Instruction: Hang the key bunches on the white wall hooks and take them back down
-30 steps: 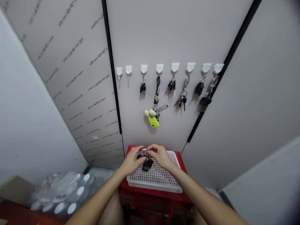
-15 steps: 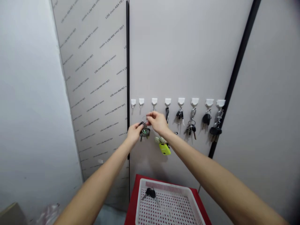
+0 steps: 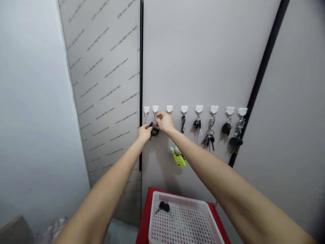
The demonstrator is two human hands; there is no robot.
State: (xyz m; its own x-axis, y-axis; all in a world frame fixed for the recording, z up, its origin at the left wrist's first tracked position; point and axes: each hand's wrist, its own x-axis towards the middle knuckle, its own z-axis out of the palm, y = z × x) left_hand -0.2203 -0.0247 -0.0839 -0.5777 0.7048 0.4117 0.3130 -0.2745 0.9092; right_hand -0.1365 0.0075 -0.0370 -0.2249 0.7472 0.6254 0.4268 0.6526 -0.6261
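Both of my hands are raised to a row of white hooks on the panel. My left hand (image 3: 144, 132) pinches a bunch of keys (image 3: 154, 131) with dark parts and a bit of green. Its metal ring is between the fingertips of my right hand (image 3: 164, 122), close under the second hook from the left (image 3: 155, 109). Whether the ring touches that hook I cannot tell. The leftmost hook (image 3: 146, 110) carries nothing. My right hand partly covers the third hook (image 3: 169, 108), and a bright yellow-green tag (image 3: 179, 160) hangs below my right wrist.
Further right, black-headed keys (image 3: 196, 124) and several more bunches hang from hooks. Below, a white perforated basket (image 3: 213, 222) on a red surface (image 3: 144, 220) holds a pair of black-headed keys (image 3: 164, 206). A black vertical strip (image 3: 141, 78) edges the panel on the left.
Both hands have moved up and slightly left with the bunch of keys, bringing its ring from below the third hook to just under the second hook.
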